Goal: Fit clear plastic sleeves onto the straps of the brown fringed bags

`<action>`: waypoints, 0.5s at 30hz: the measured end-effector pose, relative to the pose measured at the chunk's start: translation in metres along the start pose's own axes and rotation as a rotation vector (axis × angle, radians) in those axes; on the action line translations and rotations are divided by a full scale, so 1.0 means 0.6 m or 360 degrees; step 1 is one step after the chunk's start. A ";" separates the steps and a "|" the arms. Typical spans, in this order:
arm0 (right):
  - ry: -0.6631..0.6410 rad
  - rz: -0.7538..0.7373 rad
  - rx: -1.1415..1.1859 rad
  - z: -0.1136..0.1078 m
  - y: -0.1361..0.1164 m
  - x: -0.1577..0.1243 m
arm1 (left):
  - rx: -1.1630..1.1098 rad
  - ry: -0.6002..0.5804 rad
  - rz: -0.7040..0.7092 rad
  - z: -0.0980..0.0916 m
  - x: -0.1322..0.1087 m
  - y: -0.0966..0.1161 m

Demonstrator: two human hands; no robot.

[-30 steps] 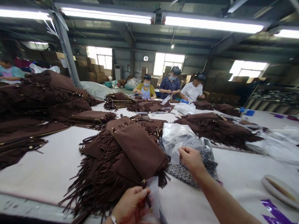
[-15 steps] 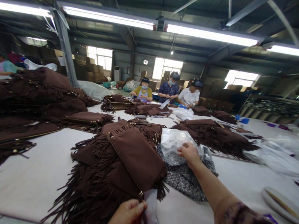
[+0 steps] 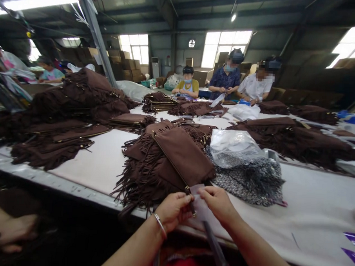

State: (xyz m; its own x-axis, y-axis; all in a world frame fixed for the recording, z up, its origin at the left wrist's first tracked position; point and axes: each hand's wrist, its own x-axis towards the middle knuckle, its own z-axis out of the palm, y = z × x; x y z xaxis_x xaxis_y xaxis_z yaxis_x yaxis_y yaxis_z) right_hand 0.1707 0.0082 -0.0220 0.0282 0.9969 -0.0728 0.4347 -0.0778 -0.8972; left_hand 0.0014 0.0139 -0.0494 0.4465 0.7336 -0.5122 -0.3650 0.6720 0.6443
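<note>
Fringed brown bags lie in a pile on the table before me; the top brown bag (image 3: 184, 153) has a gold zipper along its edge. At its near corner my left hand (image 3: 174, 211) pinches the dark zipper strap. My right hand (image 3: 217, 203) is closed on a translucent plastic strip (image 3: 200, 204), right beside the left fingers. The strip hangs down over the table edge. Behind my right hand, a clear plastic bag (image 3: 234, 147) rests on a black-and-white knitted cloth (image 3: 252, 181).
More brown bags are heaped at the left (image 3: 79, 97) and right (image 3: 286, 139) of the white table (image 3: 318, 202). Several people work across it. Another person's hand (image 3: 17, 230) shows at the lower left, below the table edge.
My right hand has left the clear plastic bag and come down beside my left hand, onto the plastic strip. The view has turned downward, showing the table's front edge.
</note>
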 end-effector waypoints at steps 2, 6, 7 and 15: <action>0.0053 -0.0043 -0.0109 -0.010 0.005 -0.003 | 0.0030 -0.0002 0.0021 -0.001 -0.009 0.009; 0.0066 -0.0023 -0.0305 -0.021 0.020 -0.035 | -0.0007 -0.0071 -0.0013 0.001 -0.023 0.034; 0.0055 0.0001 -0.0326 -0.020 0.022 -0.044 | -0.0037 -0.0097 -0.0021 0.003 -0.024 0.040; -0.0041 0.0081 -0.0257 -0.010 0.016 -0.085 | 0.0088 0.0094 0.0288 0.030 -0.015 0.032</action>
State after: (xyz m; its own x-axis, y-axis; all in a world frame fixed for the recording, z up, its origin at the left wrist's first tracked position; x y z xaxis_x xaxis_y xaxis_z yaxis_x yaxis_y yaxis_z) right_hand 0.1789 -0.0435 -0.0241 0.0320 0.9911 -0.1295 0.5722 -0.1244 -0.8106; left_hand 0.0052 0.0183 -0.0225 0.3285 0.8477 -0.4165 -0.3891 0.5233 0.7582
